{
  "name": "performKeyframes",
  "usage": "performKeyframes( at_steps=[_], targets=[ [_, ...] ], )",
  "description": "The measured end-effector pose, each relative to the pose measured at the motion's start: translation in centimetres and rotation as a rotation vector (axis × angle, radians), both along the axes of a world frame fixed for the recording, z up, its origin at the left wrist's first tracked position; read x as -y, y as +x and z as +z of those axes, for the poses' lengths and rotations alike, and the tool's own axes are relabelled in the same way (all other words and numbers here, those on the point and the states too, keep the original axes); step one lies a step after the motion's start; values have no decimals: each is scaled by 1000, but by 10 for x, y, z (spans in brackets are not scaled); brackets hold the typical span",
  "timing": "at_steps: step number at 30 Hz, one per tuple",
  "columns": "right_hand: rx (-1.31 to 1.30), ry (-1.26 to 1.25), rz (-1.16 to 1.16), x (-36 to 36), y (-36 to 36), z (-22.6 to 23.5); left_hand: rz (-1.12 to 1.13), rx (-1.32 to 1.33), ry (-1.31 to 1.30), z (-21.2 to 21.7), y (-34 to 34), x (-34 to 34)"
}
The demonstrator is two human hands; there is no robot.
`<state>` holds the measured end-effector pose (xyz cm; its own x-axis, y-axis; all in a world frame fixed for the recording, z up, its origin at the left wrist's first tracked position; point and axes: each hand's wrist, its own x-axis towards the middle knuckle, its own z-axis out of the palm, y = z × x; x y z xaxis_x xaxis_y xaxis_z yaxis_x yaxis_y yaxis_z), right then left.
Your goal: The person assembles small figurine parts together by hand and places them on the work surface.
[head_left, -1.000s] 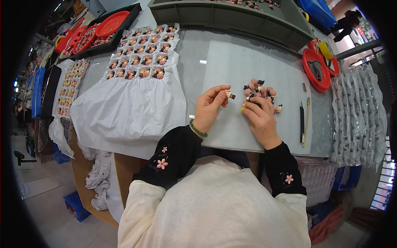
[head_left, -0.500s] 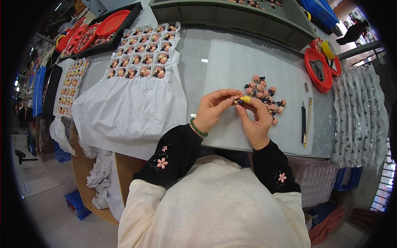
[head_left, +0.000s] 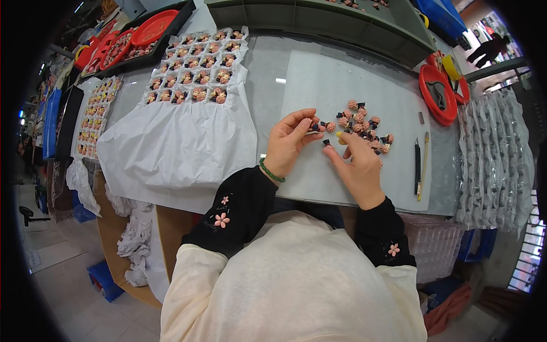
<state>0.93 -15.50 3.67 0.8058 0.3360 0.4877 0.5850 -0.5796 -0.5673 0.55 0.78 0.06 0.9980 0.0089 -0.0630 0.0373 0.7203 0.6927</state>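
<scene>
My left hand (head_left: 289,141), with a green bead bracelet on its wrist, pinches a small figurine (head_left: 314,127) between thumb and fingertips; its dark part shows, the rest is mostly covered. My right hand (head_left: 360,165) has thumb and index finger apart, with a yellow cover (head_left: 341,135) on the index fingertip. A small dark piece (head_left: 326,142) is right at that thumb's tip; whether it touches, I cannot tell. A pink-and-dark figurine (head_left: 330,126) lies between the hands. Just beyond the right fingers is a loose pile of pink-and-dark figurines (head_left: 360,121) on a white sheet (head_left: 319,74).
At left, a white compartment tray (head_left: 196,65) holds rows of figurines above white paper (head_left: 182,137). A grey-green bin (head_left: 325,28) stands at the back. Right of the pile lie a black pen-like tool (head_left: 417,165), a thin yellow stick (head_left: 423,171), red-handled scissors (head_left: 439,94) and clear plastic trays (head_left: 494,159).
My hands have come apart. The left has lifted slightly away with a figurine, and the right has drawn back to the right, its thumb and index finger spreading.
</scene>
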Motion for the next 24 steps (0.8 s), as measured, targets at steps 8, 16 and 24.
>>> performKeyframes(
  at_steps=[8, 16, 24],
  targets=[
    [-501, 674, -28, -14, 6, -12, -23, 72, 210, -7, -2, 4],
    [-967, 816, 161, -3, 14, -15, 18, 325, 603, -3, -6, 11],
    [-554, 716, 257, -4, 14, -32, -51, 56, 431, 1, -4, 5]
  ],
)
